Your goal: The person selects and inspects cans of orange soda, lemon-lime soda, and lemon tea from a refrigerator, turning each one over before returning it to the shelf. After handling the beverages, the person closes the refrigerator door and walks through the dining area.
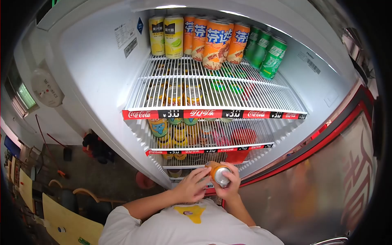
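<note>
An orange can (217,172), its silver end facing up toward me, is held in front of my chest. My right hand (231,181) is wrapped round its right side. The fingers of my left hand (192,184) are spread and reach to the can's left side. Beyond my hands is an open fridge with wire shelves (183,102). On the top shelf stand yellow cans (174,37), several orange cans (216,45) and green cans (272,58). Yellow cans (174,94) show through the wires on the shelf below.
The open fridge door (318,179) with a red frame is on the right. Red price strips (214,114) edge the shelves. At the lower left are a wooden table (67,222) and chairs (87,194). A dark-clothed person or heap of clothing (98,146) is farther back; I cannot tell which.
</note>
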`<state>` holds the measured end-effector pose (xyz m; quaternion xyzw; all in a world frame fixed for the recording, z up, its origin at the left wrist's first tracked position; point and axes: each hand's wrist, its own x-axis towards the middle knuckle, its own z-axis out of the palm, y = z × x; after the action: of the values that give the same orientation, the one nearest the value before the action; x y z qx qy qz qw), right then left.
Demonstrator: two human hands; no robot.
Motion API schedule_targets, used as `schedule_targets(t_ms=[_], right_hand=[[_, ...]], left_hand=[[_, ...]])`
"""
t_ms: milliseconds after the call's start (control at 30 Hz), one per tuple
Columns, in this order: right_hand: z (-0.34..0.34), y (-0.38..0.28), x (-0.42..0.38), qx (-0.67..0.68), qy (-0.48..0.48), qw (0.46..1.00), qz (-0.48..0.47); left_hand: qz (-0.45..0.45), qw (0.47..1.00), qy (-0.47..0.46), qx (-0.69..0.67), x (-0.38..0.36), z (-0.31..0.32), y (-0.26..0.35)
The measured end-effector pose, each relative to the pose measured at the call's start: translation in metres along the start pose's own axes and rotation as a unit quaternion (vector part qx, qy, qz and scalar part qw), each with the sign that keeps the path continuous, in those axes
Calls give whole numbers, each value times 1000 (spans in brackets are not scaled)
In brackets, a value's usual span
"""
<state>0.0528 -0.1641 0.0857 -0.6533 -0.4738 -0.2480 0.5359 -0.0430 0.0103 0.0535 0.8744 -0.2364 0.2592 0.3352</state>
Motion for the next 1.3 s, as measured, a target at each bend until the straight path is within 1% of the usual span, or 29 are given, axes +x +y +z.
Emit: schedule_targets(t_ms=[33, 67, 100, 133, 167, 200, 233, 300, 367, 400, 433, 567, 633, 700, 733, 800, 833, 867, 900, 933, 967, 1000, 1067, 1100, 1167, 1200, 1233, 1267, 1300], right_hand=[[-6, -9, 9, -2, 2, 1000, -1], [-11, -17, 18, 18, 28, 998, -46], [-15, -24, 29, 37, 53, 994, -92], [-20, -31, 39, 42, 75, 988, -131], [-19, -34, 50, 41, 77, 987, -133], [-24, -39, 60, 43, 98, 982, -158], [-31, -45, 70, 40, 132, 973, -186], [-33, -53, 97, 34, 235, 941, -241], [-33, -58, 128, 17, 330, 906, -263], [-38, -60, 146, 2, 333, 906, -261], [-43, -62, 163, -7, 319, 912, -258], [-67, -51, 219, -41, 150, 960, -231], [-75, -25, 235, -68, 133, 981, -123], [-88, 4, 256, -45, 27, 996, -66], [-93, 19, 270, -53, 5, 996, -67], [-116, 86, 303, -2, -57, 998, -10], [-121, 101, 318, -42, -87, 995, -23], [-122, 112, 333, -129, -118, 982, -67], [-128, 125, 344, -220, -138, 957, -131], [-122, 113, 349, -292, -139, 926, -195], [-116, 101, 353, -248, -134, 950, -132], [-101, 63, 353, -204, -129, 968, -69], [-78, 11, 356, -121, -115, 984, 65], [-71, 3, 362, -126, -115, 983, 68], [-70, -5, 367, -205, -156, 966, 16], [-97, 120, 409, -260, -197, 945, 20], [-98, 165, 431, -313, -238, 919, 19], [-113, 211, 446, -270, -227, 936, 11], [-87, 163, 432, -240, -205, 949, 19]], left_hand=[[41, 999, 17, 15, 6, -7, 7], [75, 996, 47, 16, 15, -14, 14], [79, 996, 47, 17, 27, -20, 21], [136, 986, 93, 30, 41, -27, 29], [193, 971, 137, 42, 55, -36, 37], [216, 964, 150, 50, 70, -48, 45], [217, 963, 149, 50, 86, -60, 51], [325, 917, 201, 117, 118, -82, 60], [335, 905, 228, 126, 144, -96, 67], [320, 910, 220, 143, 153, -103, 71], [301, 915, 213, 165, 161, -111, 74], [219, 947, 210, 110, 185, -140, 91], [185, 950, 217, 127, 192, -145, 90], [164, 947, 232, 151, 201, -137, 81], [168, 944, 237, 159, 205, -132, 76], [181, 935, 260, 162, 208, -123, 71], [184, 935, 265, 149, 208, -119, 69], [170, 934, 269, 161, 206, -117, 67], [188, 930, 271, 160, 206, -114, 66], [210, 926, 272, 156, 204, -112, 66], [204, 926, 273, 161, 201, -111, 66], [210, 922, 277, 173, 198, -109, 66], [214, 920, 282, 168, 195, -107, 66], [215, 920, 283, 163, 192, -106, 67], [182, 949, 235, 100, 183, -110, 73], [189, 950, 231, 90, 179, -111, 75], [181, 955, 215, 96, 174, -113, 78], [180, 959, 196, 93, 171, -113, 81], [178, 963, 187, 75, 166, -119, 85]])
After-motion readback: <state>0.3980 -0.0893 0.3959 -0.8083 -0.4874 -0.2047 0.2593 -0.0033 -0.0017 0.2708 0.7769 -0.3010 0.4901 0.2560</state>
